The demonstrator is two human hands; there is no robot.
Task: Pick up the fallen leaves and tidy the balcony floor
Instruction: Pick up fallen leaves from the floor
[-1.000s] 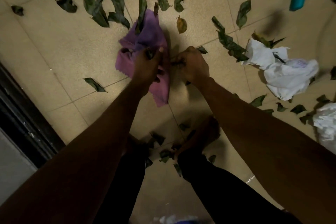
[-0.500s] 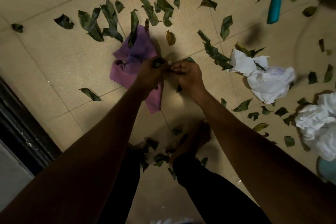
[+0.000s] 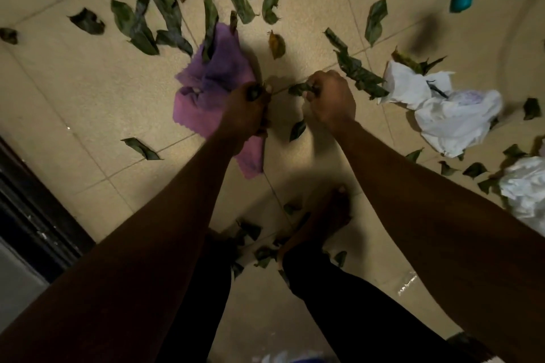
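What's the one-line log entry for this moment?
left hand grips leaf bunch | right hand grips leaf | floor: loose leaves scattered

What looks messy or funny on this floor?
Green leaves lie scattered across the floor, some on a crumpled purple cloth. Crumpled white plastic bags lie at the right among them. The left hand and right hand each grip leaves.

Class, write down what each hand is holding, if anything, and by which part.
The left hand grips a dark leaf bunched in its fist; which part cannot be told. The right hand grips a green leaf by one end, the rest sticking out.
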